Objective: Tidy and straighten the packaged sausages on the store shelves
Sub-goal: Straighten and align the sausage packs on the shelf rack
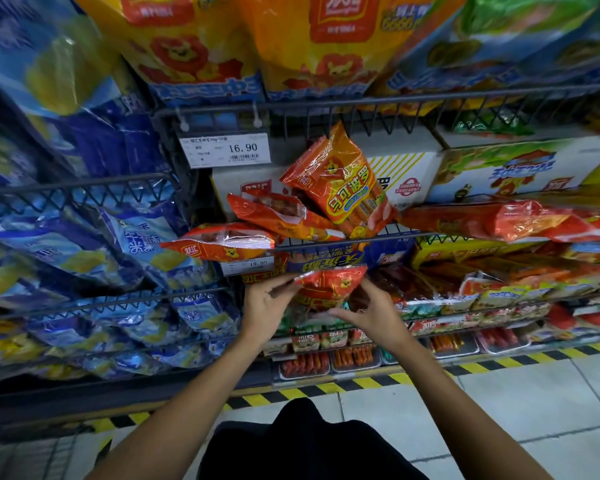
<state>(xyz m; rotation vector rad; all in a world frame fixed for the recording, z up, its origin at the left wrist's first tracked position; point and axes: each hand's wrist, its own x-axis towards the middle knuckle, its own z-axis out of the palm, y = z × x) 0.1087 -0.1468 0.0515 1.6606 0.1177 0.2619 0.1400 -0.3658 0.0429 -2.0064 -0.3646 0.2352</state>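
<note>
A small orange-red sausage pack [329, 284] with a bear print is held in front of the middle shelf. My left hand [265, 308] grips its left edge and my right hand [371, 311] holds its right and lower side. Above, on the wire shelf [361, 235], several matching packs lie crooked: one standing tilted [340, 185], one slanted flat [278, 216], one hanging over the left front edge [219, 244]. More of them lie in a pile at the right [506, 220].
Blue snack bags [118, 244] fill the wire racks at left. Large orange bags [291, 36] sit on the top shelf above a price tag [229, 148]. Cartons [499, 171] stand behind the packs. Trays of sausages [354, 355] line the bottom shelf by hazard-striped floor tape [499, 365].
</note>
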